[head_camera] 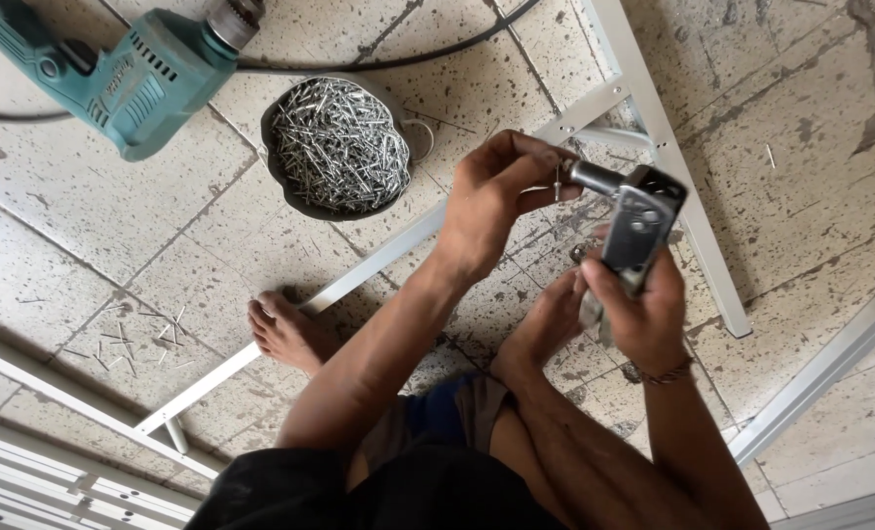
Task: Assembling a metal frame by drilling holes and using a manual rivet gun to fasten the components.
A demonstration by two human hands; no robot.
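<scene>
1 rivet (pixel 558 180) at riveter (pixel 634 221) nose

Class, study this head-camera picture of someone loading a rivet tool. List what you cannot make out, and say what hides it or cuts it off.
- Rivet: too small to show detail; left hand fingers pinch it at the riveter nose.
- Riveter handles: covered by the right hand.
- Drill: rear and chuck cut off by the top edge.
- Bowl depth: buried under rivets.
- Right foot: hidden behind the forearms.
- White frame: runs off the top edge.
</scene>
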